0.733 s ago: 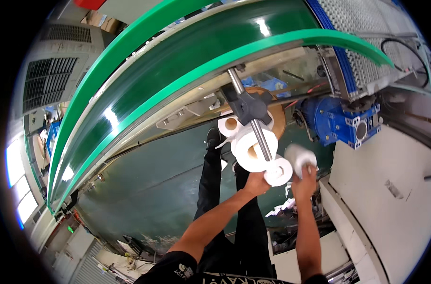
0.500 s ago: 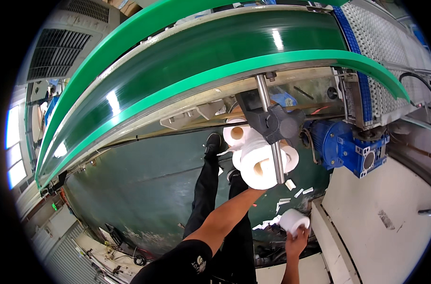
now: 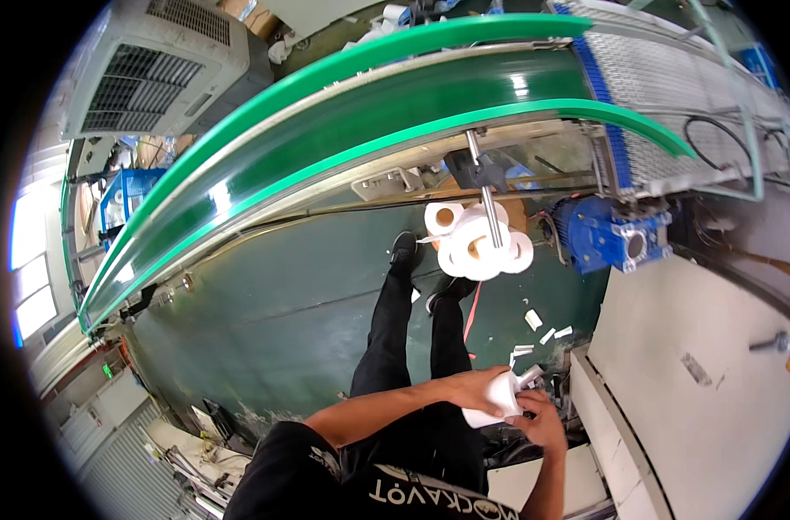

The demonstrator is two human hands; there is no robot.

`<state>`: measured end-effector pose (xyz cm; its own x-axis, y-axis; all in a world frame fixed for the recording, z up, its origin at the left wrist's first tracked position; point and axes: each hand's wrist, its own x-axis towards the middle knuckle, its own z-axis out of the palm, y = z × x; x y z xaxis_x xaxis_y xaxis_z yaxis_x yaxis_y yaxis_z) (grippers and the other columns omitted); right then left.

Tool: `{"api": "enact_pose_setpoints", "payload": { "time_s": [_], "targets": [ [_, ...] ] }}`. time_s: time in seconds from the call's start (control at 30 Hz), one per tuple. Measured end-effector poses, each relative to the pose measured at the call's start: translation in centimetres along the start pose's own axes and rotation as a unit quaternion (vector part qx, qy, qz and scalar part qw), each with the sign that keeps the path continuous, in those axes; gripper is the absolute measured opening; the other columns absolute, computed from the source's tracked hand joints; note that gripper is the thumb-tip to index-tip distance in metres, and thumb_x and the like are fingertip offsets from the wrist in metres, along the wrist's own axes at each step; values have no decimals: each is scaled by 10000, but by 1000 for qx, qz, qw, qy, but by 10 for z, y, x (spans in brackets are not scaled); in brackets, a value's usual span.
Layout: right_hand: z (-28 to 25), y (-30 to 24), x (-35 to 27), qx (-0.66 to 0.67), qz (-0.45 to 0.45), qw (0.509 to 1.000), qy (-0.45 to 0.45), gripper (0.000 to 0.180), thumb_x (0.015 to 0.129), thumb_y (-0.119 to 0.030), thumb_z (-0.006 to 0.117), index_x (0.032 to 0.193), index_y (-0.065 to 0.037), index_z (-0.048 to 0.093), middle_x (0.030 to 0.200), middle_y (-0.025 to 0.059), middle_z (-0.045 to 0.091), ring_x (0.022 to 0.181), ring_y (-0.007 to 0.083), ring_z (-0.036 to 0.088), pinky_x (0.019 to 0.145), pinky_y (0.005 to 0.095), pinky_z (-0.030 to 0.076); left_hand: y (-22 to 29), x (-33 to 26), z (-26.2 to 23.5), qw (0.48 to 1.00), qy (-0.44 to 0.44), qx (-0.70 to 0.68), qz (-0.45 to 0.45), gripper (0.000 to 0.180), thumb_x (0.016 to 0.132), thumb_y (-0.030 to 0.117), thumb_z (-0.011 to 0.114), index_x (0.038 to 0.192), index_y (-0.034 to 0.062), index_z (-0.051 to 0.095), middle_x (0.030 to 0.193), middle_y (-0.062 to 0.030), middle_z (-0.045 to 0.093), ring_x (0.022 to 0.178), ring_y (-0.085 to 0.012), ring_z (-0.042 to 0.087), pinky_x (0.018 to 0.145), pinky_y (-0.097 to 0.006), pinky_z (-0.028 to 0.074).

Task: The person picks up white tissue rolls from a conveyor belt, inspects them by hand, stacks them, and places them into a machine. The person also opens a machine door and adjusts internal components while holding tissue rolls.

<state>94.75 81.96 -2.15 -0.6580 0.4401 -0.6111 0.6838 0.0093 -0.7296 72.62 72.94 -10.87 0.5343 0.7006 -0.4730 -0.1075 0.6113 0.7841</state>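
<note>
White paper roll [image 3: 499, 400] sits between both hands. Left hand [image 3: 475, 390] grips its top; right hand [image 3: 541, 421] clasps its underside.

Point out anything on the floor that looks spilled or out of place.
White paper scraps lie scattered on the green floor beside the white platform, like torn-off bits. Several white rolls sit heaped on the floor under the green conveyor. Both hands, left hand and right hand, hold another white roll.
</note>
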Motion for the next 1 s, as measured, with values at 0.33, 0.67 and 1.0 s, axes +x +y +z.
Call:
{"api": "enact_pose_setpoints", "payload": {
  "time_s": [0.33,0.67,1.0],
  "targets": [
    [50,-193,-56,259,-72,941,205,1121,711,-254,926,1539,45,232,1466,182,452,1325,259,484,1090,397,423,158,-150,56,937,294,-144,117,994,726,315,920,1461,20,319,1338,-141,515,1258,-221,513,1075,-363,433],
    [95,-309,-89,243,-135,917,287,988,647,-174,932,1425,35,359,1285,164,612,1201,241,601,1017,389,484,209,-254,56,931,283,-100,206,854,665,258,954,1329,-14,491,1221,-94,626,1135,-166,599,1024,-340,477],
    [138,-394,-112,94,-180,914,351,891,584,-213,948,1292,48,474,1163,166,688,1050,237,691,907,360,550,240,-358,35,936,208,-54,278,741,626,268,969,1191,-3,575,1124,-93,679,1049,-154,642,954,-326,512]
  ]
}}
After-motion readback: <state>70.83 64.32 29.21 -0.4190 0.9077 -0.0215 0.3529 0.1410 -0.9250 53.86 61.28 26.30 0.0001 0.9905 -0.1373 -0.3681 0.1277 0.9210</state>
